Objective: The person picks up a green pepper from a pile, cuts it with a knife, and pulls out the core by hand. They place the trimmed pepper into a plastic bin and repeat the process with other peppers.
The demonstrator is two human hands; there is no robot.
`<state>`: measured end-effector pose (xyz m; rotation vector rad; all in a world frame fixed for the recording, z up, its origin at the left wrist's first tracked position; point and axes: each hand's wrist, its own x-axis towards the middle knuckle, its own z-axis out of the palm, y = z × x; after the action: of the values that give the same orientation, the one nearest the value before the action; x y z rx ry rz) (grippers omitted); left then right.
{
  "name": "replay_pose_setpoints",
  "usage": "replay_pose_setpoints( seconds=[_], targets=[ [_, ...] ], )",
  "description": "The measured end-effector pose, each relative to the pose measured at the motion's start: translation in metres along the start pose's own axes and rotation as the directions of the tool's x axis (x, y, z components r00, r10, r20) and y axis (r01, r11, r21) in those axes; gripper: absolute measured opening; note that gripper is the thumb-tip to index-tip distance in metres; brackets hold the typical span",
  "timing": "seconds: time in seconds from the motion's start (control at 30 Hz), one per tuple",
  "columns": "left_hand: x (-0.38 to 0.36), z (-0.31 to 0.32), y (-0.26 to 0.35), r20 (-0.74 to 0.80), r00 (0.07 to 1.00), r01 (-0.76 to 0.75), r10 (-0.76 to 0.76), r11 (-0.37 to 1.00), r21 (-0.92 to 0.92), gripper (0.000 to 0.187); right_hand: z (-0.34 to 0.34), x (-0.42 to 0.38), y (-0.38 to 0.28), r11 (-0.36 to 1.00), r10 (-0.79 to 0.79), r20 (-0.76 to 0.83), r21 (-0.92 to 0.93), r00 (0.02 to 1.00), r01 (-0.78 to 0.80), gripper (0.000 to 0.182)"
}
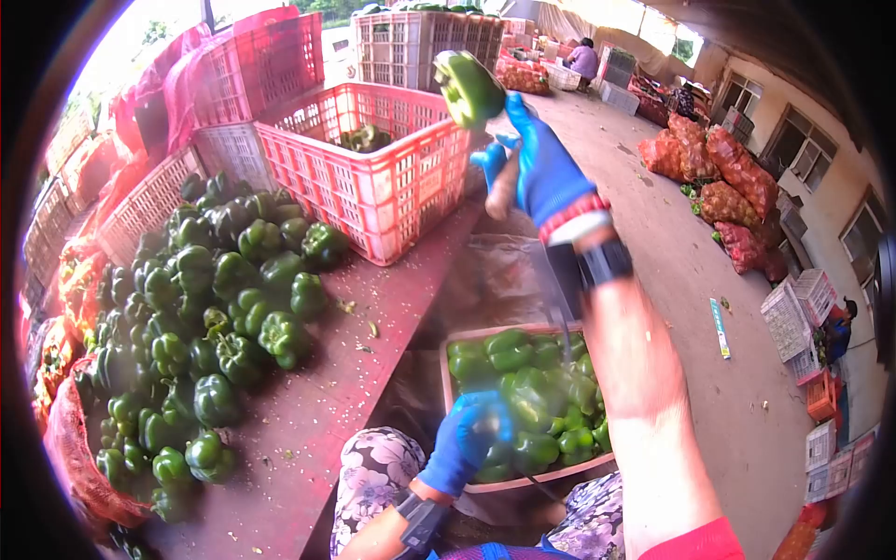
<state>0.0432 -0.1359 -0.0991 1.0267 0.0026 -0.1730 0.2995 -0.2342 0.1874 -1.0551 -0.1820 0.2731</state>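
Observation:
My right hand (537, 163), in a blue glove, is raised near the pink crate (364, 173); a green pepper (469, 91) is at its fingertips, and whether it is gripped is unclear. My left hand (469, 439), also blue-gloved, is low over the left side of a crate (532, 483) of green peppers (537, 397); its fingers are blurred, and what they hold, if anything, cannot be made out. A large heap of green peppers (215, 280) lies on the reddish table (359, 369) to the left. A few small peppers or scraps show inside the pink crate.
Behind the pink crate stands a grey crate (425, 47) with peppers on top. Red net-covered crates (257, 70) are at the back left. Filled red sacks (742, 173) lie along the right wall. Two people, (583, 61) and another (840, 322), are farther off.

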Motion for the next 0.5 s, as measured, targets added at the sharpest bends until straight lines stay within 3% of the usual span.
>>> replay_pose_setpoints(
  seconds=[0.03,0.07,0.1,0.13,0.17,0.2,0.23,0.27,0.3,0.33,0.37,0.4,0.43,0.5],
  targets=[
    [-0.009,-0.005,0.03,0.035,0.996,0.083,-0.077,0.96,-0.268,0.035,0.016,0.01,-0.012,0.973,-0.091,0.004,-0.211,0.996,0.089,0.042],
    [-0.018,-0.01,0.06,0.07,0.986,0.167,-0.153,0.842,-0.513,0.037,0.005,0.033,-0.004,0.967,-0.213,0.087,-0.124,0.973,0.222,0.039],
    [-0.032,-0.022,0.09,-0.019,0.992,0.105,-0.124,0.908,-0.405,0.038,0.004,0.024,0.006,0.947,-0.253,0.14,-0.166,0.957,0.275,0.038],
    [-0.054,-0.043,0.12,-0.039,0.989,0.112,-0.144,0.89,-0.441,0.037,0.004,0.013,0.015,0.922,-0.293,0.192,-0.202,0.937,0.33,0.036],
    [-0.081,-0.065,0.155,0.024,0.998,0.062,-0.057,0.929,-0.365,0.032,0.012,-0.041,0.019,0.874,-0.255,0.224,-0.363,0.94,0.324,0.036],
    [-0.119,-0.086,0.185,-0.158,0.98,0.094,-0.124,0.979,-0.183,0.027,-0.002,-0.062,0.033,0.989,-0.073,0.102,-0.12,0.992,0.085,0.042],
    [-0.156,-0.11,0.197,-0.299,0.94,0.139,-0.162,0.986,-0.096,0.025,-0.025,-0.089,0.047,0.945,-0.062,0.129,-0.312,0.99,0.1,0.037],
    [-0.201,-0.128,0.211,-0.321,0.931,0.173,-0.176,0.984,-0.038,0.025,-0.043,-0.115,0.066,0.971,-0.036,-0.025,-0.236,0.999,0.029,0.033],
    [-0.245,-0.156,0.211,-0.394,0.868,0.36,-0.301,0.929,0.083,0.024,-0.098,-0.13,0.08,0.98,0.187,-0.014,-0.06,0.982,-0.188,0.03],
    [-0.286,-0.173,0.204,-0.538,0.738,0.582,-0.408,0.787,0.202,0.024,-0.123,-0.153,0.099,0.988,0.155,-0.162,-0.003,0.975,-0.157,0.034],
    [-0.334,-0.194,0.191,-0.581,0.66,0.722,-0.476,0.615,0.317,0.026,-0.18,-0.166,0.121,0.928,0.25,-0.127,0.316,0.96,-0.199,0.036],
    [-0.352,-0.185,0.196,-0.608,0.552,0.826,-0.571,0.277,0.49,0.027,-0.236,-0.178,0.143,0.768,0.342,-0.092,0.6,0.935,-0.222,0.039],
    [-0.36,-0.177,0.204,-0.651,0.427,0.786,-0.627,-0.098,0.61,0.029,-0.244,-0.201,0.153,0.73,0.408,-0.364,0.681,0.837,-0.06,0.041],
    [-0.339,-0.176,0.215,-0.787,0.5,0.84,-0.363,-0.019,0.542,0.03,-0.238,-0.227,0.175,0.64,0.486,-0.279,0.759,0.829,-0.119,0.041]
  ],
)
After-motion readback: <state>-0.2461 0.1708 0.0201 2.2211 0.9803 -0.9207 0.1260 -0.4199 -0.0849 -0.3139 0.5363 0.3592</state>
